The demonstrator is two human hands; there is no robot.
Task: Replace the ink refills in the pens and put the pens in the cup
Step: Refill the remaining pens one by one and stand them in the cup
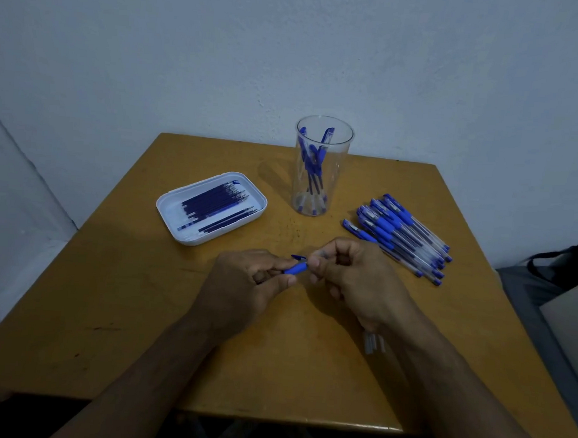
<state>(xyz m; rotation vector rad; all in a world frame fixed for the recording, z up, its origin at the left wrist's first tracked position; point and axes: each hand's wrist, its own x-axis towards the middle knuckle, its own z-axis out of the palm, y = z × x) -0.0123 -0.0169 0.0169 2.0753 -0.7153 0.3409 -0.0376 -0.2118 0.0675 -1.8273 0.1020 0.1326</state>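
Hands are gripping one pen (296, 268) — left hand (242, 284) pinching its rubbery blue grip, right hand (351, 281) clasping the light, slippery barrel.

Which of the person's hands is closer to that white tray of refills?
Left. The left hand sits just in front of the white tray, slightly to its right; the right hand is farther right, nearer the pile of pens.
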